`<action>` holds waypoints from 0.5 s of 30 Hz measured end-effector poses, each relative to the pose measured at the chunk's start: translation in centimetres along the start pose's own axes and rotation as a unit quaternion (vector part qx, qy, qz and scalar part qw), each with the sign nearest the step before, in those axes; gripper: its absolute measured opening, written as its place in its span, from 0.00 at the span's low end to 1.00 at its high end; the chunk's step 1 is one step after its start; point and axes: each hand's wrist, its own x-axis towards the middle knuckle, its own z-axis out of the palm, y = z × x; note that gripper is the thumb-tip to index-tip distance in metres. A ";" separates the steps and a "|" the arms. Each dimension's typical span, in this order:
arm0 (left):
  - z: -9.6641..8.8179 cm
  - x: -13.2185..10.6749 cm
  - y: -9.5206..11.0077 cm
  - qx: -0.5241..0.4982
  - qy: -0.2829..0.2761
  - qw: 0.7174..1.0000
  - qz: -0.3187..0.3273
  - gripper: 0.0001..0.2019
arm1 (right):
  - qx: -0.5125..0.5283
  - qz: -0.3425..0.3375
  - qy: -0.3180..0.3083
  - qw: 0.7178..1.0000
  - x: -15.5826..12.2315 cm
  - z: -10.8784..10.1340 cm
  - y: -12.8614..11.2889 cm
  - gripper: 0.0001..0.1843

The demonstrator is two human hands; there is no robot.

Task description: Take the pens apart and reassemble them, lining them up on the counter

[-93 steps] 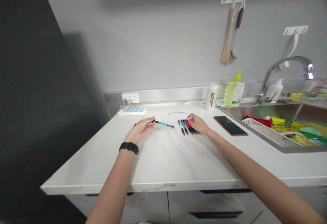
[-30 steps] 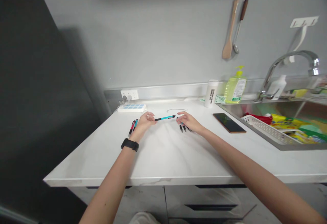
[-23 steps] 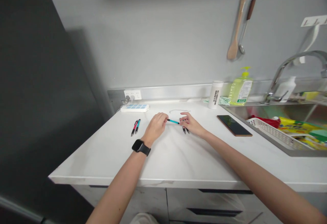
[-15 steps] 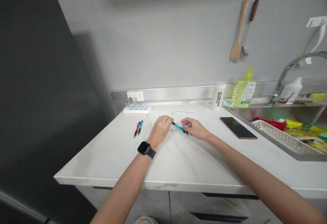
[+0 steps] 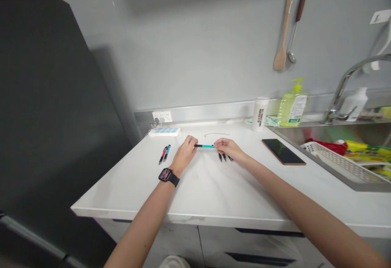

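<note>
A blue pen [image 5: 208, 146] with a black grip spans the gap between my hands, roughly level above the counter. My left hand [image 5: 184, 152] pinches its black end. The fingertips of my right hand [image 5: 228, 148] close on the other end. Under my right hand, several pens [image 5: 225, 157] lie side by side, only their black tips showing. To the left of my left hand rest a red pen [image 5: 163, 155] and another blue pen [image 5: 167, 153], parallel and close together.
A phone [image 5: 283, 152] lies right of my right hand, near the sink [image 5: 362, 185] with a white basket [image 5: 345, 165]. Behind stand a white cup [image 5: 260, 114] and a soap bottle [image 5: 292, 104]. A power strip [image 5: 165, 132] sits at the back left; a thin cord [image 5: 216, 134] lies at the back.
My left hand has moved slightly left with the blue pen, which has turned from slanting to nearly level. My right hand now grips its other end, and several pen tips show beneath.
</note>
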 end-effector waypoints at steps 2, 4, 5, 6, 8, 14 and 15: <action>-0.2 0.1 -0.3 0.014 -0.017 1.000 -0.003 0.07 | 0.069 0.013 0.013 0.997 -0.1 -0.1 -0.4 0.09; -0.4 0.1 -0.5 0.025 -0.041 0.999 -0.008 0.05 | 0.125 0.018 0.015 0.992 -0.2 -0.2 -0.6 0.08; -0.5 0.1 -0.7 0.026 -0.058 0.998 -0.011 0.04 | 0.144 0.021 0.014 0.989 -0.2 -0.2 -0.7 0.06; -0.6 0.0 -0.8 0.025 -0.075 0.997 -0.015 0.04 | 0.160 0.025 0.011 0.987 -0.3 -0.3 -0.8 0.05; -0.6 -0.1 -0.9 0.015 -0.096 0.995 -0.027 0.04 | 0.183 0.035 0.008 0.982 -0.4 -0.3 -0.8 0.04; -1.1 -0.7 -2.2 -0.014 -0.127 0.987 -0.097 0.05 | 0.222 0.059 -0.002 0.973 -0.1 -1.0 -0.3 0.06; -1.3 -0.8 -2.6 -0.014 -0.141 0.984 -0.110 0.05 | 0.221 0.064 -0.017 0.973 -0.1 -1.2 -0.3 0.05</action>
